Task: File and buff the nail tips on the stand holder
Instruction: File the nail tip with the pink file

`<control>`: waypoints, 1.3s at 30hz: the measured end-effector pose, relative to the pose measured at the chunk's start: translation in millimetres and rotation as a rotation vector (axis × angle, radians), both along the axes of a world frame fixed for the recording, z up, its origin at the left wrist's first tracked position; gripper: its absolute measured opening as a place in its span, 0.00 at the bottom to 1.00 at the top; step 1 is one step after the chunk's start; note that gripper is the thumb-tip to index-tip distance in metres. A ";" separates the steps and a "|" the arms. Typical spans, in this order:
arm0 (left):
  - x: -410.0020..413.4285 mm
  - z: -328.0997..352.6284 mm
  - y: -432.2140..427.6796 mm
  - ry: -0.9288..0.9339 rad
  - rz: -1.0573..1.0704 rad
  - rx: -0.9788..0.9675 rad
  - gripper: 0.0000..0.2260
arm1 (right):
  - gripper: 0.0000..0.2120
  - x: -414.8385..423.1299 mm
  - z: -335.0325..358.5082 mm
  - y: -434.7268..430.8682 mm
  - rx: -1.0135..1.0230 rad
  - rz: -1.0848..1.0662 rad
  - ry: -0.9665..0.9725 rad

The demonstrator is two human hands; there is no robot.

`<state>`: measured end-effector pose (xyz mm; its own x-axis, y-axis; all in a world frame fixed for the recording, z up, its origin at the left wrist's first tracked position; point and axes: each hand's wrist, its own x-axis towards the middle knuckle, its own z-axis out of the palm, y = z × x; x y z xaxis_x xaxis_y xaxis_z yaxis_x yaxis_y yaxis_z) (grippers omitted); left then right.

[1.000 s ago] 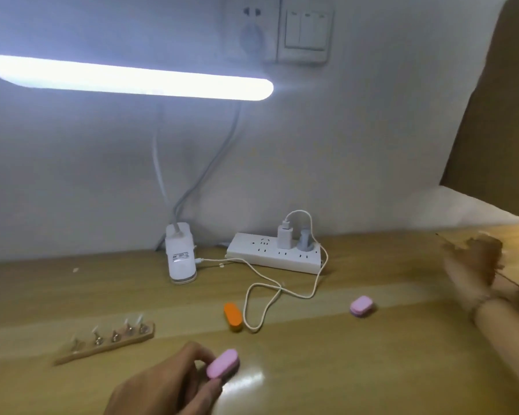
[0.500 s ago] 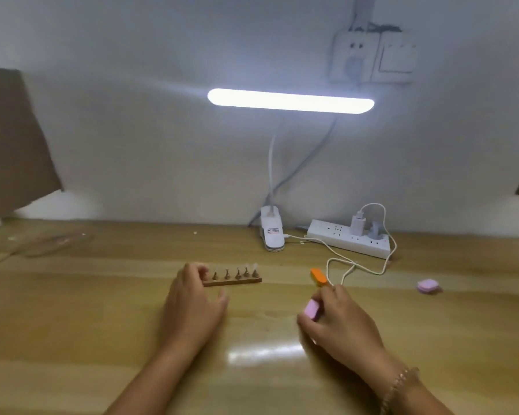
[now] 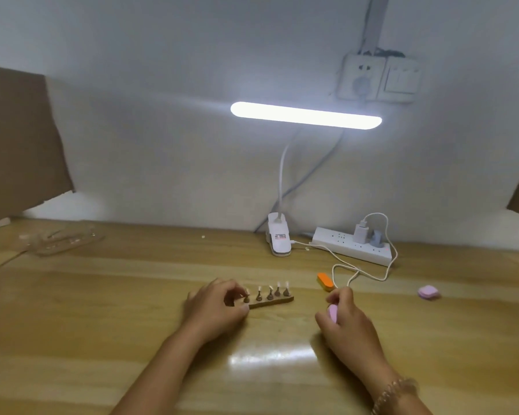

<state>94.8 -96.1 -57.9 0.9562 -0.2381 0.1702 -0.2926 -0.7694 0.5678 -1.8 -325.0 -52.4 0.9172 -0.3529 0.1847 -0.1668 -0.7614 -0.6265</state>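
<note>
Centrally in the head view, a wooden stand (image 3: 271,301) is seen lying on the table (image 3: 102,295), its long side running left to right. Small pegs (image 3: 259,296) are set upright along it, and pale nail tips (image 3: 278,284) are carried on them; the leftmost one is partly hidden by fingers. The stand's left end is gripped by the left hand (image 3: 215,307), with the fingers curled over the far side and the thumb pressed against the near edge. Whether the leftmost peg itself is pinched cannot be told.

To the right, apart from the stand, the right hand (image 3: 345,327) is seen with its fingers curled round a pink buffer (image 3: 332,313), of which only a part is shown. A bracelet (image 3: 393,390) is worn on the right wrist.

Just beyond the right hand an orange file (image 3: 325,281) is laid on the table, beside a loop of white cable (image 3: 360,272). Further right a pink block (image 3: 428,292) is lying alone.

At the far edge of the table a white power strip (image 3: 352,248) with two plugs is placed by the wall. Left of it is a clip base (image 3: 278,241), and a lit lamp bar (image 3: 306,115) is raised above. A socket (image 3: 361,79) and a switch (image 3: 400,80) are mounted on the wall above the lamp. Brown cardboard (image 3: 18,139) is propped at the far left, with clear plastic packaging (image 3: 63,238) near it on the table.
</note>
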 end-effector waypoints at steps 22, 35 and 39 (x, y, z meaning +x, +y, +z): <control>-11.8 -3.2 -22.7 -0.075 -0.095 -0.046 0.06 | 0.07 6.5 -2.0 1.2 -0.021 0.044 -0.130; -3.3 -3.5 -21.4 -0.059 -0.070 -0.069 0.08 | 0.06 4.2 0.7 1.7 -0.038 0.054 -0.142; -5.0 -2.4 -21.9 -0.099 0.050 -0.102 0.13 | 0.05 3.4 0.3 2.0 -0.021 0.062 -0.137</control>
